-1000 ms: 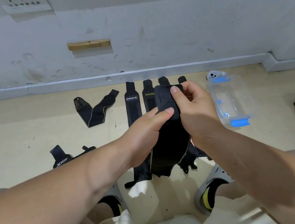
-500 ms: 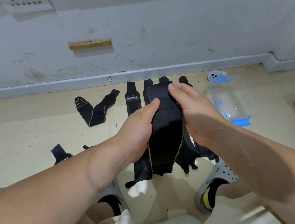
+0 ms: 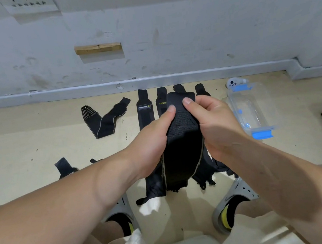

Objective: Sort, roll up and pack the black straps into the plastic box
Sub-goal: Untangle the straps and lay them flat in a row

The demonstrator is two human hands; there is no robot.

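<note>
Head view, largest to smallest. Floor (image 3: pixel 26 142): loose straps lying at 12 o'clock. Plastic box (image 3: pixel 255 108) sitting open at 2 o'clock, nearer right hand. Held strap (image 3: pixel 183 147) hanging w/ long axis running 12–6. Left hand (image 3: pixel 151 145) & right hand (image 3: pixel 215 125) both pinching its top end, thumbs (image 3: pixel 188 100) pressing inward; rolling probably starting from there.

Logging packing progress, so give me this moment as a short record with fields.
held item: black strap, lifted above the floor
left hand: pinching the strap's upper end
right hand: pinching the same end
plastic box: right side of the floor, open, no straps visible inside
loose straps: flat near the wall
</note>
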